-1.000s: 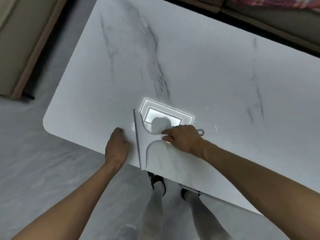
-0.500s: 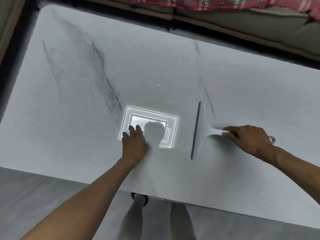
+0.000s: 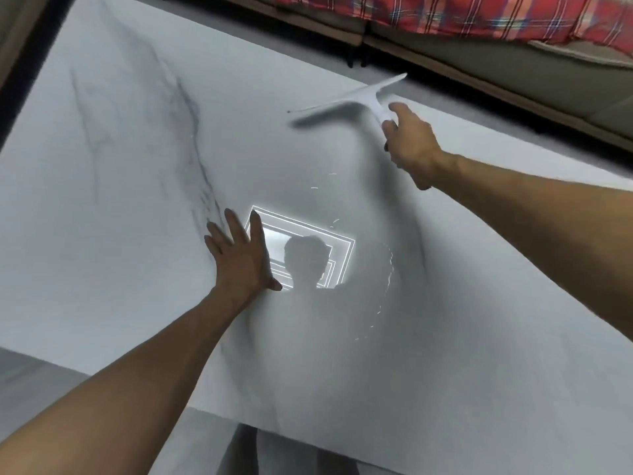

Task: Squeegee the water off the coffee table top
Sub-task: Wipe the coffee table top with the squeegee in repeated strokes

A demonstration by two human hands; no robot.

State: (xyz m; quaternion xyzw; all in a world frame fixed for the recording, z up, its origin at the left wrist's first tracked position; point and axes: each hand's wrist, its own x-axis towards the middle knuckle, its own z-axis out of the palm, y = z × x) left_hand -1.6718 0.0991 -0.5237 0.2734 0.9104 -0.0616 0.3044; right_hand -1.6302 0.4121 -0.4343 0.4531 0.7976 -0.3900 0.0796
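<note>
Right hand (image 3: 412, 145): your fist is closed round the squeegee (image 3: 356, 97) handle, blade raised.
Left hand (image 3: 239, 257): flat, empty, bracing.
Tip: land it at the coffee table top (image 3: 137, 186) far edge.

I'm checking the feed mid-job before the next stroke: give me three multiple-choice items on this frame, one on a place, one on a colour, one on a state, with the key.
1. Where is the squeegee?
A. Over the far part of the table top
B. On the floor
C. On the sofa

2. What colour is the squeegee?
A. Black
B. White
C. Red

3. What is the left hand doing?
A. Gripping the squeegee
B. Lying open and flat on the table top
C. Hanging below the table edge

Answers:
1 A: the right hand holds it by the handle near the table top's far edge.
2 B: blade and handle show white.
3 B: its fingers are spread, palm down, beside the bright light reflection.
</note>
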